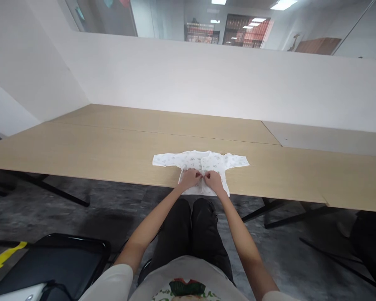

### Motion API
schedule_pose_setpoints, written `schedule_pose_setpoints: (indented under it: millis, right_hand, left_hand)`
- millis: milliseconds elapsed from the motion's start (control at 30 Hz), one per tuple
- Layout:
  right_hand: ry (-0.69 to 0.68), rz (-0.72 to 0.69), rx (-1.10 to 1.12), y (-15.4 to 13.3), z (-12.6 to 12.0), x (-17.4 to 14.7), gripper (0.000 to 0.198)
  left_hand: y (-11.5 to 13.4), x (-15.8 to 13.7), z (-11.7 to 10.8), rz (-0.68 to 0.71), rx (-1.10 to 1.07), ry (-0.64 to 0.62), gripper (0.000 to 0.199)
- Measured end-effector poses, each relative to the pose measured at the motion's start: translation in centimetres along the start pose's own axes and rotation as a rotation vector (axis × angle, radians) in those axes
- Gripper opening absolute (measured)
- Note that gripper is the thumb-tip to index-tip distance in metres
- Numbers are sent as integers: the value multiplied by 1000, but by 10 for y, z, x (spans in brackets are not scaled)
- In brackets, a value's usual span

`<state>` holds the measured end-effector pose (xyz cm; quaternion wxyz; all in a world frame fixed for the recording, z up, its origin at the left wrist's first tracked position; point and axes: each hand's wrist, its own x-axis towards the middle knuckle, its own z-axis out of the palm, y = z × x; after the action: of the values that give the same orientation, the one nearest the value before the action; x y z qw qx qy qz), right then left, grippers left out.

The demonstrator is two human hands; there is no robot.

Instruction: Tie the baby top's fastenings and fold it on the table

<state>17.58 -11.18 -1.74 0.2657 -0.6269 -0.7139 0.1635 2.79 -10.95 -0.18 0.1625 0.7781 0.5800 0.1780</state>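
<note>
A small white baby shirt (214, 162) with a faint print lies spread on the wooden table, both sleeves stretched out sideways. Its front opening runs down the middle, and its bottom hem hangs a little over the table's near edge. My left hand (191, 177) is on the left front panel, fingers pinched at the edge of the opening. Just across from it, my right hand (213, 179) pinches the right panel's edge. The two sets of fingertips are close together but apart. Any fastener between them is too small to make out.
The long wooden table (113, 146) runs along a white wall with a window (238, 25) above. A grey panel (326, 138) is set in at the back right. Beside me at lower left stands a black chair (65, 259) with a white object (21, 292) on it.
</note>
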Motion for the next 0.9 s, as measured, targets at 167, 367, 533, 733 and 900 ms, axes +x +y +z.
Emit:
schedule_pose_setpoints:
  millis: [167,367,533,733,900]
  right_hand:
    - [51,100,-6,-7,3,-4,17]
    - [37,84,83,-10,-2,-12,28]
    - [38,116,51,-11,-9,-6,25]
    - [-4,162,11,-3,-17,4,18]
    - [39,143,63,7,-19,9,17]
  left_hand:
    - [2,3,4,13,-32,27,25]
    - [4,1,8,30,-99,33,29]
    - [-5,-5,7,128,-99,-8,30]
    - [-37,-2,-18,-29,41,200,37]
    - [-70,1,-32,-233,232,109,54]
